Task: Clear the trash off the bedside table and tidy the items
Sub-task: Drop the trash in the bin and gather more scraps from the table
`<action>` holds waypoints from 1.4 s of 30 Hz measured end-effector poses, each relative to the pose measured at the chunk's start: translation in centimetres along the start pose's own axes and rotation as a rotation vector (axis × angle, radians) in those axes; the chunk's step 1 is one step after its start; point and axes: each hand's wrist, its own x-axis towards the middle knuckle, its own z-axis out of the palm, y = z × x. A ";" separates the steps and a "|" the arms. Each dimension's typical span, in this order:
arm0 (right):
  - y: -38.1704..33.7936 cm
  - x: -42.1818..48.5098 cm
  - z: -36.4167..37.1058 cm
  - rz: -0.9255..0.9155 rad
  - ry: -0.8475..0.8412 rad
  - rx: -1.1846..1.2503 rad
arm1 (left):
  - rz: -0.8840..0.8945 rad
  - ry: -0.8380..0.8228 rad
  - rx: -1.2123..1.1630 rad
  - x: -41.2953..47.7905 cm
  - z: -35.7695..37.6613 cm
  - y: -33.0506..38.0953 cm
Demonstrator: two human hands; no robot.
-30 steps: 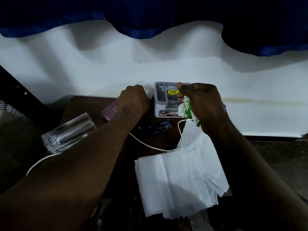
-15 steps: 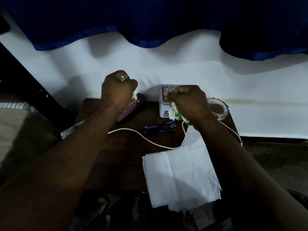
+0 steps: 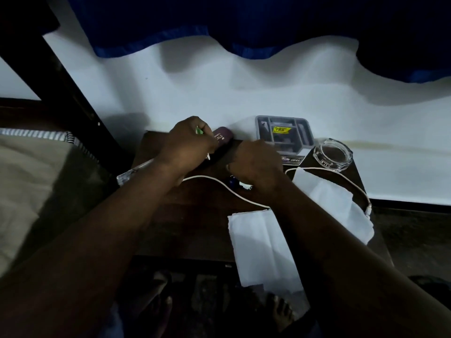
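Both hands are over the table (image 3: pixel 195 215) gathering litter: the left hand (image 3: pixel 189 140) is balled tight on a green scrap (image 3: pixel 199 130) beside the maroon case (image 3: pixel 223 136), while the right hand (image 3: pixel 256 164), fingers curled under, grips a white-and-green wad (image 3: pixel 245 187) just beside a blue wrapper (image 3: pixel 233 182) near the white cable (image 3: pixel 212 180). Next, I'd judge, comes pinching up that blue wrapper without snagging the cable, then gathering the loose tissues (image 3: pixel 258 242).

A blue curtain (image 3: pixel 170 25) hangs over the white wall (image 3: pixel 219 93). At left lies a bed (image 3: pixel 29 191) with a striped edge, beside a dark post (image 3: pixel 61 76).
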 end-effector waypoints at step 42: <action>-3.0 -1.2 -3.4 0.422 -0.150 1.762 | -0.248 0.019 -1.094 0.2 3.4 3.9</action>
